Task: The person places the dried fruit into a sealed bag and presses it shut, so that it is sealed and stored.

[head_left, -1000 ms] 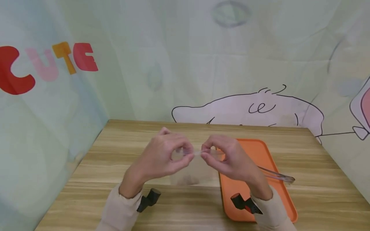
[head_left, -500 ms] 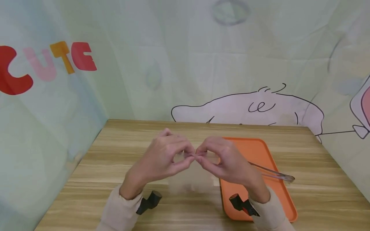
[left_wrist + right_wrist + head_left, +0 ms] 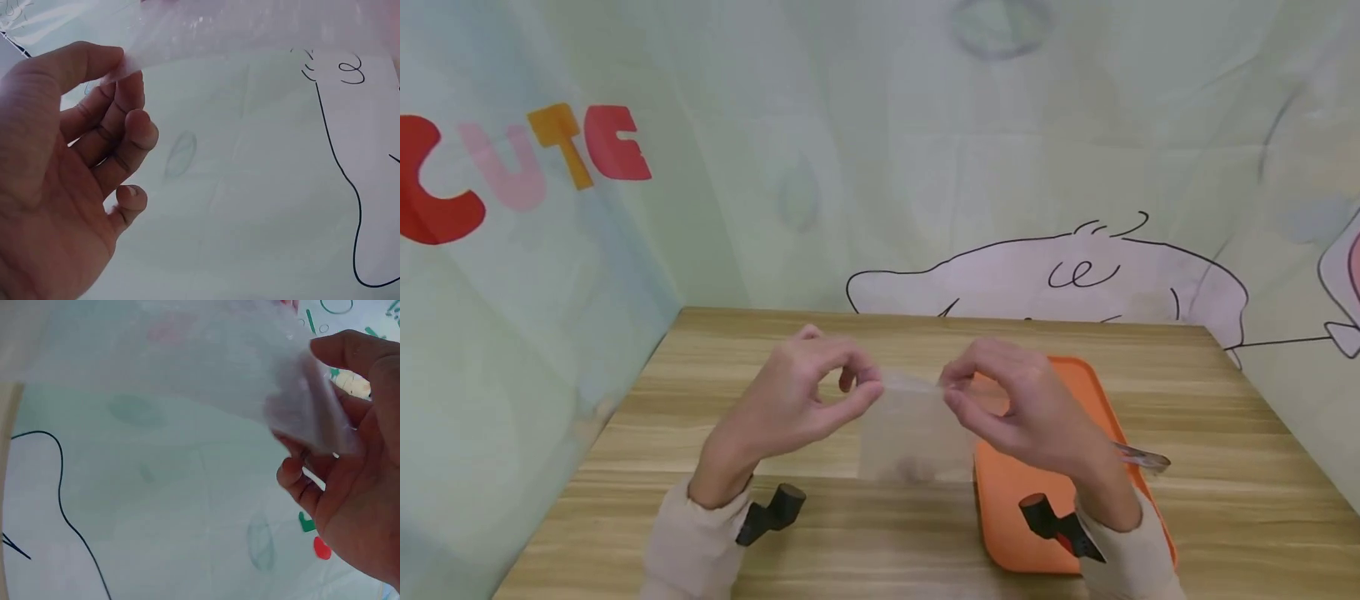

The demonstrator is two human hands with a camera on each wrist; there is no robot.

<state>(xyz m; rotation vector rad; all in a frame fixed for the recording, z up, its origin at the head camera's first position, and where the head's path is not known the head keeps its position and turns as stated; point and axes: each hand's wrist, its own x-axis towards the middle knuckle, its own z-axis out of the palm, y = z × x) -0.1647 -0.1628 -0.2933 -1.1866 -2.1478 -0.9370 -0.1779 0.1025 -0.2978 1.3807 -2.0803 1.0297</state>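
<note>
A clear plastic bag hangs above the table between my two hands. My left hand pinches its top edge at the left with thumb and forefinger. The other fingers of that hand are loosely curled in the left wrist view. At the right, my right hand pinches the top edge too, and part of the see-through plastic lies over its fingers in the right wrist view. Near the bag's bottom shows a blurred darker patch; what it is I cannot tell.
An orange tray lies on the wooden table at the right, partly under my right forearm. Metal tongs stick out over its right rim. A printed cloth hangs behind and to the left.
My hands come together at the bag's top edge half a second ago, then draw apart, leaving a wider stretch of the edge between them. The right forearm covers more of the tongs.
</note>
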